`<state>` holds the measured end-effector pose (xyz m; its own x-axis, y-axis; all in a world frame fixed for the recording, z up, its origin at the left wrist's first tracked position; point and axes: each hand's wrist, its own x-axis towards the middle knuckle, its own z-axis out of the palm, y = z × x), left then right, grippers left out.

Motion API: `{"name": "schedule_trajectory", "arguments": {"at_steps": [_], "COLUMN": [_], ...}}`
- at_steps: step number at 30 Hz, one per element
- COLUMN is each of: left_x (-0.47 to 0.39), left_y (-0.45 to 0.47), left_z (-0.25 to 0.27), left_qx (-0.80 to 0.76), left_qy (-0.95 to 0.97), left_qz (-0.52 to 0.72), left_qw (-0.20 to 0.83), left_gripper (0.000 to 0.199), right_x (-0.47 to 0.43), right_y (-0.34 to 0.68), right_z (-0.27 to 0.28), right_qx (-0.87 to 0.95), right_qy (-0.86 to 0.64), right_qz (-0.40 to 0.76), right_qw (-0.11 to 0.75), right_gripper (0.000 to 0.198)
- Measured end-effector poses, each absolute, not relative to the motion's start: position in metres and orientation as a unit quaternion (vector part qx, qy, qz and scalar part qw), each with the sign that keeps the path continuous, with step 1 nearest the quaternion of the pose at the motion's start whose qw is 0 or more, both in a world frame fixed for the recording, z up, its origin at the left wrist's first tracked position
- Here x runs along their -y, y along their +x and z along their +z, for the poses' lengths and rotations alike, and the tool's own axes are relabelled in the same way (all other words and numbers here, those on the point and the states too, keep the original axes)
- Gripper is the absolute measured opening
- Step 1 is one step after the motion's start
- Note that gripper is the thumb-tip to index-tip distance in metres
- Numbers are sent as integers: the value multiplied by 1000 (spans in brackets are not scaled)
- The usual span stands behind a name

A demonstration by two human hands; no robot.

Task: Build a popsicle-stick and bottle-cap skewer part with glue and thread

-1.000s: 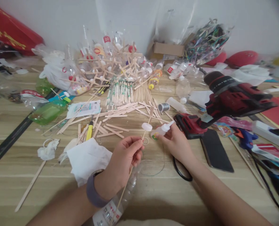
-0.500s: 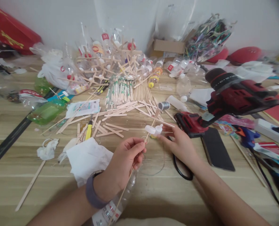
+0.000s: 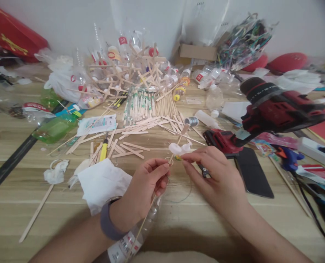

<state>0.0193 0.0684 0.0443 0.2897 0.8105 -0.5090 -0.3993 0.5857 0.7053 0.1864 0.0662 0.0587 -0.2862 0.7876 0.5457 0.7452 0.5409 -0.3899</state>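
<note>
My left hand [image 3: 151, 179] is closed around a thin wooden skewer [image 3: 144, 222] that slants up and away from me. A small ring [image 3: 170, 160] shows at its fingertips. Just beyond lie small white plastic pieces [image 3: 175, 148], apparently against the stick. My right hand [image 3: 217, 175] is pinched close to the white pieces, right of the ring; what its fingertips hold is too small to make out. A fine wire or thread [image 3: 189, 195] curves between the hands. Beneath my left wrist lies a clear plastic bottle [image 3: 126, 245], partly hidden by the arm.
A red-and-black power drill [image 3: 277, 106] stands at right, beside a dark phone [image 3: 254, 173]. Craft sticks [image 3: 135, 146] and a yellow-handled tool [image 3: 103, 149] lie ahead. A wire spool [image 3: 191, 121], white tissue [image 3: 104, 184], green bottle [image 3: 55, 128] and glue gun [image 3: 288, 159] surround the workspace.
My right hand has moved left toward the left fingertips, and its fingers have closed into a pinch. My left hand has stayed nearly still on the skewer.
</note>
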Motion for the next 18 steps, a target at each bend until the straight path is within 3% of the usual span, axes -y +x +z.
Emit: {"name": "schedule_trajectory", "arguments": {"at_steps": [8, 18], "left_x": [-68, -67], "left_y": [19, 19], "left_z": [45, 43], "left_qx": [-440, -433], "left_qy": [251, 269], "left_qz": [382, 377], "left_qw": [773, 773], "left_gripper": [29, 22], "right_x": [-70, -71], "right_y": [174, 173], "right_z": [60, 59], "right_qx": [824, 847], "right_qy": [-453, -444], "right_qz": [-7, -30], "right_qw": [340, 291], "right_gripper": [9, 15]}}
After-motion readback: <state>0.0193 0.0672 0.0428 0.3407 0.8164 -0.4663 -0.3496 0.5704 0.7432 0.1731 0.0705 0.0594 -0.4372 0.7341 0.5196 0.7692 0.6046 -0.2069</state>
